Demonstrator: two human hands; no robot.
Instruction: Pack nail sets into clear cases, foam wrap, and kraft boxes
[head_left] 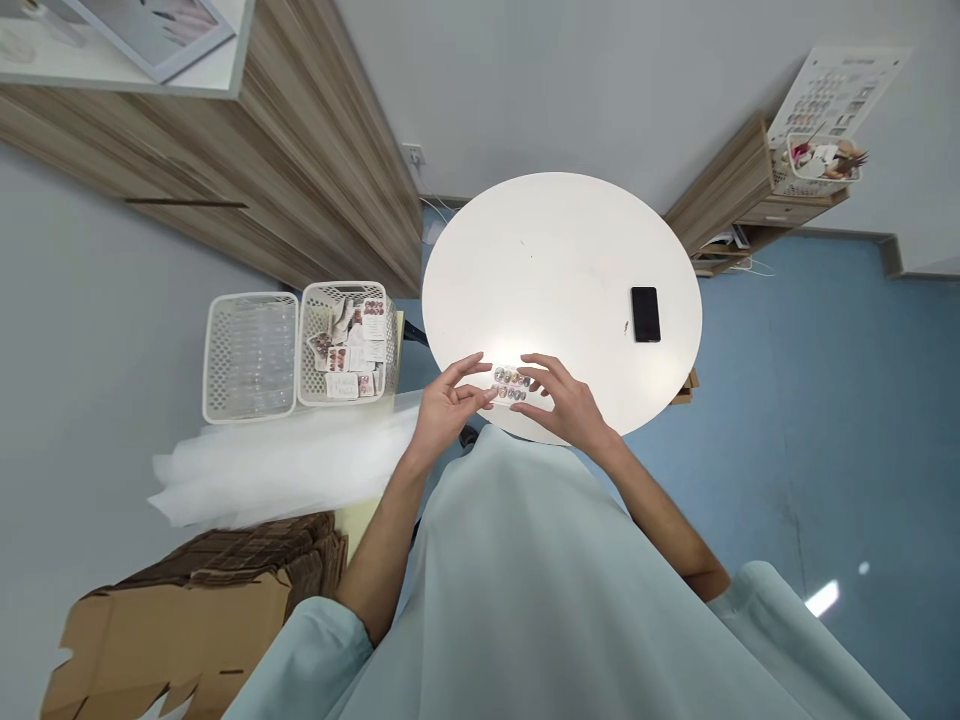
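A small set of press-on nails [511,385] in two rows, shiny and multicoloured, is held over the near edge of the round white table [555,250]. My left hand [452,400] grips its left end between thumb and fingers. My right hand [564,402] curls round the right end, thumb below and fingers above, covering part of that side. Whether the set touches the tabletop I cannot tell.
A black phone [645,314] lies on the table's right side. At left stand a white basket of nail packets [343,345] and a basket of clear plastic pieces [251,355]. White wrapping [285,470] and flattened cardboard boxes [180,630] are nearer me; a wooden cabinet [330,150] rises behind.
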